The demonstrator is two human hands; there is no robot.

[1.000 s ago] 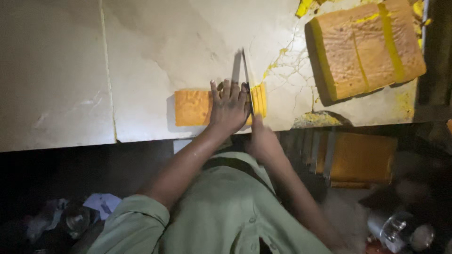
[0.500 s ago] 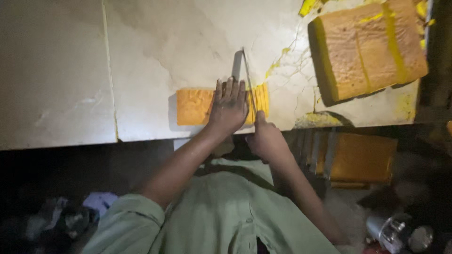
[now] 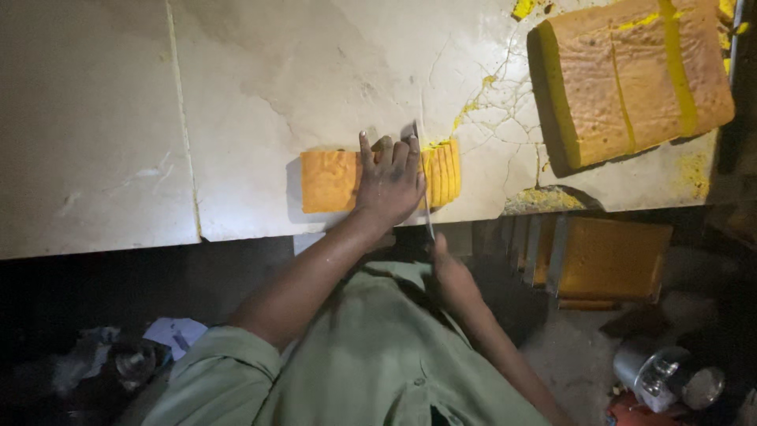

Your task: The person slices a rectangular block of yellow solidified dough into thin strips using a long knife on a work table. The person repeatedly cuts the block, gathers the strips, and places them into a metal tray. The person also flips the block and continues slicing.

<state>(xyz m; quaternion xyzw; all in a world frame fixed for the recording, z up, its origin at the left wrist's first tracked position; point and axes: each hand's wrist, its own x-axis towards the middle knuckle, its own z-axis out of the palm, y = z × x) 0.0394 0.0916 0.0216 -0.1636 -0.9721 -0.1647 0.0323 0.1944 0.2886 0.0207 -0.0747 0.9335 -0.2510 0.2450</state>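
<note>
An orange-brown strip of sponge cake (image 3: 330,180) lies near the front edge of the pale stone counter (image 3: 236,95). My left hand (image 3: 389,183) presses flat on the strip, fingers spread. My right hand (image 3: 447,270), below the counter edge, grips a knife (image 3: 425,197) whose blade stands in the cake just right of my left hand. Several thin yellow slices (image 3: 444,173) stand together to the right of the blade.
A large slab of sponge cake (image 3: 639,75) lies at the counter's back right, with yellow crumbs (image 3: 544,199) around it. Below the counter stand an orange tray (image 3: 611,256) on a rack and a metal can (image 3: 662,375). Crumpled paper (image 3: 175,331) lies on the dark floor at left.
The knife has been drawn back toward me through the cake; my right hand has dropped below the counter edge. My left hand stays pressed on the strip.
</note>
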